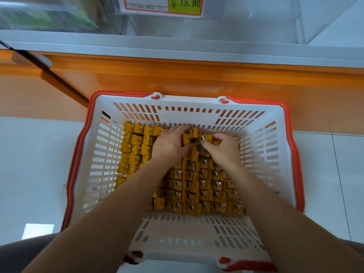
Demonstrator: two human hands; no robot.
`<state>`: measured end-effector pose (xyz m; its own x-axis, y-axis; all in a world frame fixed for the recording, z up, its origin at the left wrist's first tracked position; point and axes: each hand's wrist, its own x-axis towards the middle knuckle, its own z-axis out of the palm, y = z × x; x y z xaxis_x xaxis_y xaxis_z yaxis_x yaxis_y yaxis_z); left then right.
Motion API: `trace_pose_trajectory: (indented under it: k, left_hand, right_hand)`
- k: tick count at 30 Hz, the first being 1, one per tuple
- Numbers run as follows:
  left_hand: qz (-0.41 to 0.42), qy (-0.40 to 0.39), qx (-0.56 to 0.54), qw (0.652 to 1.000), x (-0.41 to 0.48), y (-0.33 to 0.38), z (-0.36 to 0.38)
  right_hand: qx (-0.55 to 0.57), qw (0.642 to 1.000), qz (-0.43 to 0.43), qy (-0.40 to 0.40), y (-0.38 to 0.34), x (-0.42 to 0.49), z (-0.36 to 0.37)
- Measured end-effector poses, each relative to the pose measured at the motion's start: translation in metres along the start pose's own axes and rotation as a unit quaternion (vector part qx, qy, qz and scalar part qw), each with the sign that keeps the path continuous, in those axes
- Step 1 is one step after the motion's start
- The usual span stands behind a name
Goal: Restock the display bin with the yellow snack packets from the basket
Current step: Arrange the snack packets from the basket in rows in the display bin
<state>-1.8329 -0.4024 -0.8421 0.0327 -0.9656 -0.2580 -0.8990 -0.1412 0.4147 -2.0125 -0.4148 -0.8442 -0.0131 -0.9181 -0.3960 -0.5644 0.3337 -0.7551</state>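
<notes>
Pale floor (29, 174) bears basket (266, 154) of glossy yellow packets (197, 186); left grip (169, 144), right grip (222, 150) each pinch some.

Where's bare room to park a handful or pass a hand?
Free: floor tiles left and right of the basket; grey ledge above the orange panel. The clear bin under the price tag looks bare. Crowded: basket bottom, packets nearly wall to wall, left hand and right hand at its far end.

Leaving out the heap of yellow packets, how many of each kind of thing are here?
Basket: 1
Hands: 2, left hand and right hand
Price tag: 1
Total: 4, besides the yellow snack packets both grip
</notes>
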Motion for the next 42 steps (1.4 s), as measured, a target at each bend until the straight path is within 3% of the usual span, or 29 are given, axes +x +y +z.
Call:
trace_pose_trajectory:
  k: [7, 12, 17, 22, 26, 33, 38, 42]
  left_hand:
    - [-0.022, 0.041, -0.022, 0.999, 0.006, 0.003, 0.015]
    - [0.01, 0.063, -0.026, 0.998, 0.007, 0.002, 0.015]
    - [0.045, 0.052, 0.005, 0.998, 0.006, 0.007, 0.016]
    - [0.022, 0.071, -0.093, 0.993, 0.004, 0.02, 0.002]
    - [-0.002, 0.053, -0.144, 0.988, -0.011, 0.028, -0.037]
    - [-0.046, 0.008, -0.192, 0.98, -0.047, 0.045, -0.141]
    - [-0.016, 0.015, -0.202, 0.979, -0.079, 0.084, -0.241]
    - [-0.007, 0.044, -0.213, 0.976, -0.122, 0.111, -0.31]
  right_hand:
    - [-0.005, 0.999, 0.025, 0.036, 0.003, 0.004, 0.008]
    - [-0.021, 0.998, 0.051, -0.002, 0.009, 0.012, 0.012]
    - [-0.01, 0.999, 0.035, 0.017, 0.008, 0.013, 0.007]
    - [0.033, 0.996, 0.035, 0.081, -0.003, 0.002, 0.001]
    - [0.077, 0.993, 0.001, 0.085, -0.02, -0.022, -0.014]
    - [0.084, 0.993, -0.08, -0.003, -0.093, -0.06, -0.07]
    - [-0.013, 0.987, -0.132, -0.089, -0.171, -0.095, -0.138]
    - [0.033, 0.973, -0.142, -0.18, -0.236, -0.141, -0.189]
